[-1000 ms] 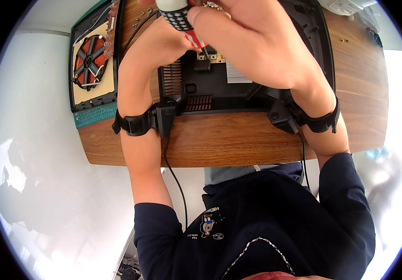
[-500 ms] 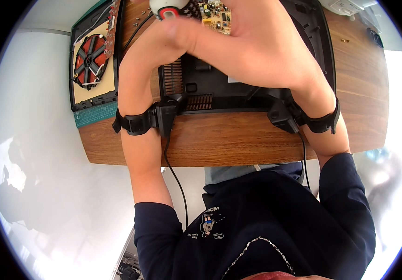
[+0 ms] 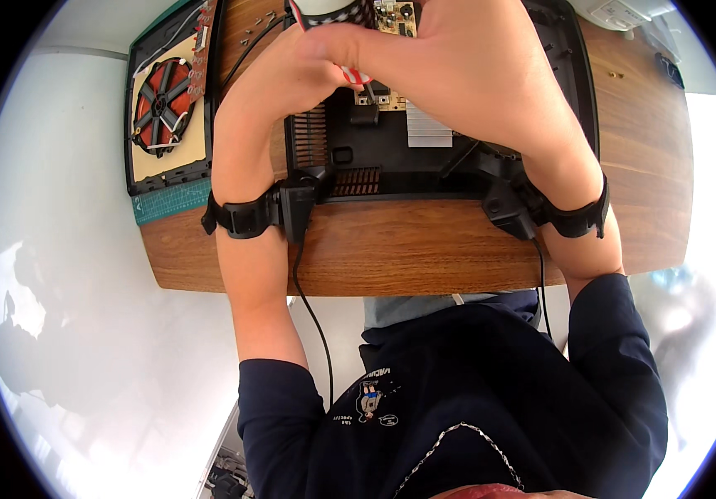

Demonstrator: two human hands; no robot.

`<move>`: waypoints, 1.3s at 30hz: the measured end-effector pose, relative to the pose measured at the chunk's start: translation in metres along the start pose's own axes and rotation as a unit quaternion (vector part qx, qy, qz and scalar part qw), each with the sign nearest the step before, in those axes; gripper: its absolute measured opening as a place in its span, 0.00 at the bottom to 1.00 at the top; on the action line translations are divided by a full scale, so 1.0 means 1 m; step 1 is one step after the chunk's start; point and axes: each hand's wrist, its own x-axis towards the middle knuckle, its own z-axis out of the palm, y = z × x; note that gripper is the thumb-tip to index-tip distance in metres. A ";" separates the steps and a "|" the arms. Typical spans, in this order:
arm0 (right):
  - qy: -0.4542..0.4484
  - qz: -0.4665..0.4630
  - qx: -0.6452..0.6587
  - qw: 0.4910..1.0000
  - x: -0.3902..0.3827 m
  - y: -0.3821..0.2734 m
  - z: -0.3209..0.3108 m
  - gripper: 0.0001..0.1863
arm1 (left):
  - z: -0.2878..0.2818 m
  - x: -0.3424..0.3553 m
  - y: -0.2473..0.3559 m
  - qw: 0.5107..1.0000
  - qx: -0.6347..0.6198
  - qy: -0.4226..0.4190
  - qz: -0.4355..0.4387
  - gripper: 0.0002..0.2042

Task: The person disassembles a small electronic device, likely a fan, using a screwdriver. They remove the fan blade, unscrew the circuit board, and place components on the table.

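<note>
Both my hands are closed round what looks like a screwdriver point(image 3: 333, 10), thick-bodied, white with a black patterned band and red trim. Wrapped about it from the left is my left hand point(image 3: 279, 79). My right hand point(image 3: 474, 71) reaches in from the right with its thumb laid across the tool; its other fingers are hidden. A red-and-white nose shows below the hands, pointing down toward a tan circuit board point(image 3: 391, 101). That board and a ribbed silver heat sink point(image 3: 429, 131) sit inside an open black housing point(image 3: 578, 108). My hands cover much of the board.
An open panel with a red coil point(image 3: 162, 108) lies at the left, on a green cutting mat point(image 3: 171, 205). Loose screws point(image 3: 251, 32) lie beside the housing. Small brass parts point(image 3: 616, 75) and a white device point(image 3: 612, 12) are at the right. Straps with cabled black boxes circle both wrists.
The tool has tilted: its red-ringed end faced up toward me and now its nose points down at the board. My right hand has shifted slightly right, exposing the heat sink.
</note>
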 end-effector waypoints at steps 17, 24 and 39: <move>-0.058 0.094 -0.060 0.992 0.012 -0.017 -0.023 0.22 | 0.006 0.001 -0.004 0.970 0.224 0.056 0.075 0.07; 0.032 0.008 -0.066 0.997 0.001 -0.007 -0.005 0.23 | 0.008 0.002 -0.014 0.979 0.147 0.076 0.120 0.07; 0.010 0.014 -0.088 0.996 0.000 0.016 -0.005 0.23 | 0.002 0.002 -0.003 0.989 0.146 0.015 0.012 0.06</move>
